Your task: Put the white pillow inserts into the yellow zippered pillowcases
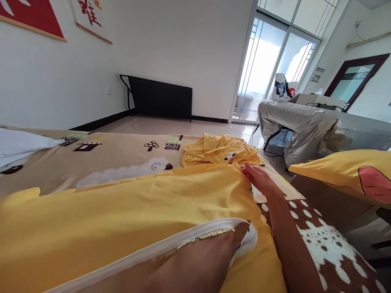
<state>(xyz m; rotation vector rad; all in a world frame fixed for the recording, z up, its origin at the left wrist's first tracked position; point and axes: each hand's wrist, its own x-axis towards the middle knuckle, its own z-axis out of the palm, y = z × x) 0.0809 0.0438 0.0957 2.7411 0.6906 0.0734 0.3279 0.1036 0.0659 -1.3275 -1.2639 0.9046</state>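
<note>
- Head view, right hand point(258, 179): fingertips brought together, pinching the far right corner of the yellow cover point(152, 203); the forearm enters from the lower right.
- Head view, left arm point(195, 264): bare skin, apparently this arm, shows within the cover's opening; the hand is hidden by cloth, and whether it is spread or gripping cannot be told.
- Head view, yellow cover: spread lengthwise across the near part of the blanket point(122, 150), its opening facing the viewer and bordered by a pale strip point(183, 240) with a frayed edge beside it.
- Head view, crumpled yellow cloth point(221, 148): heaped at the far right corner of the blanket, just beyond the pinched corner of the cover.
- Head view, white pillow point(24, 146): partly visible at the left side of the blanket.
- Head view, yellow pillow point(330, 171) with a red print: beyond the blanket's right edge.
- Head view, background: a black panel point(161, 97) leans near the wall past the blanket's far edge; plastic-wrapped furniture point(284, 114) stands to the right, before a glass sliding door point(269, 61).
</note>
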